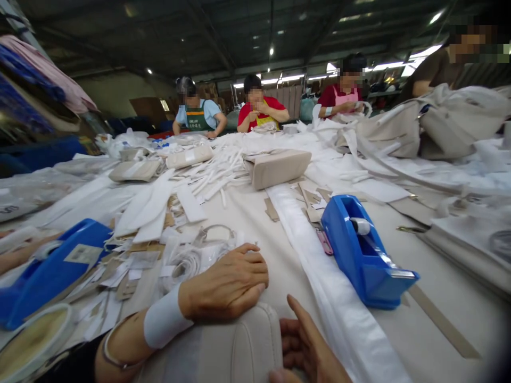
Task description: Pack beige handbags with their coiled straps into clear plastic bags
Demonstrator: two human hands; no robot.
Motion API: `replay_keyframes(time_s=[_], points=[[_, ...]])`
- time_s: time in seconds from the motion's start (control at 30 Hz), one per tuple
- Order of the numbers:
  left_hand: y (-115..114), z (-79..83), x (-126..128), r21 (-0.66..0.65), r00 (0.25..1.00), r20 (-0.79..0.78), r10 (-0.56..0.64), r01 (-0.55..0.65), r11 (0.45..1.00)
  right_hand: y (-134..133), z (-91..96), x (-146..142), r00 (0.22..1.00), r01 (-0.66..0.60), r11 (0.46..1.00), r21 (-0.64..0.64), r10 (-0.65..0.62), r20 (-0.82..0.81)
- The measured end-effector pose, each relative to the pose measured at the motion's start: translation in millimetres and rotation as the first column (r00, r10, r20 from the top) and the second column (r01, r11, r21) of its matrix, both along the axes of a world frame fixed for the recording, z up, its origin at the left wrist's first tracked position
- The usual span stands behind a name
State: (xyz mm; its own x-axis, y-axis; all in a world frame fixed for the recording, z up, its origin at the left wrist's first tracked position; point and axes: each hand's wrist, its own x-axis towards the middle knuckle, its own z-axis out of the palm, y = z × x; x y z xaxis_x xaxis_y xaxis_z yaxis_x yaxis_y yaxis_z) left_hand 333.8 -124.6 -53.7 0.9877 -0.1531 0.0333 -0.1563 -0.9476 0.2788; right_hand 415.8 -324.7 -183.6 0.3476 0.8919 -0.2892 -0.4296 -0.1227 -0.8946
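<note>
A beige handbag [255, 340] with a rounded, stitched corner lies at the bottom middle, its near part cut off by the picture's edge. A pale translucent wrap or strip covers part of its left side. My left hand [227, 282], with a white band at the wrist and a bangle, bends over the bag's far edge with curled fingers. At the bag's right end is my right hand [307, 346]; its fingers are against the side, the index finger stands off and the thumb is near the front edge.
A blue tape dispenser [359, 255] stands right beside a white foam strip [319, 271]; another blue dispenser [51, 266] is at left near a co-worker's arm [19, 258]. A wrapped cable-like coil [186, 266] and paper scraps lie nearby. Another beige bag [279, 167] sits farther back. Several co-workers are around the table.
</note>
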Motion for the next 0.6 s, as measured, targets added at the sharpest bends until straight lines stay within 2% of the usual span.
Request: replay_keyframes(time_s=[0.1, 0.23, 0.43, 0.5, 0.6], points=[[0.8, -1.0, 1.0, -0.019, 0.999, -0.043, 0.017, -0.018, 1.0, 8.0, 5.8, 2.3, 0.998, -0.059, 0.998, 0.015, 0.06, -0.024], [3.0, -0.5, 2.0, -0.058, 0.994, -0.108, 0.009, -0.016, 0.998, 15.4, 5.9, 2.0, 0.998, -0.06, 0.998, 0.036, 0.061, -0.029], [7.0, 2.1, 6.4, -0.107, 0.982, -0.171, -0.074, 0.056, 0.993, 32.0, 11.9, -2.2, 0.984, -0.148, 0.986, -0.078, 0.139, -0.113], [8.0, 2.4, 7.5, -0.116, 0.98, -0.176, -0.095, 0.075, 0.99, 34.3, 18.8, -7.3, 0.988, -0.129, 0.989, -0.076, 0.121, -0.095], [8.6, 1.2, 8.2, -0.119, 0.978, -0.186, -0.097, 0.076, 0.99, 31.8, 31.0, -17.8, 1.0, -0.01, 0.999, -0.038, 0.01, -0.009]])
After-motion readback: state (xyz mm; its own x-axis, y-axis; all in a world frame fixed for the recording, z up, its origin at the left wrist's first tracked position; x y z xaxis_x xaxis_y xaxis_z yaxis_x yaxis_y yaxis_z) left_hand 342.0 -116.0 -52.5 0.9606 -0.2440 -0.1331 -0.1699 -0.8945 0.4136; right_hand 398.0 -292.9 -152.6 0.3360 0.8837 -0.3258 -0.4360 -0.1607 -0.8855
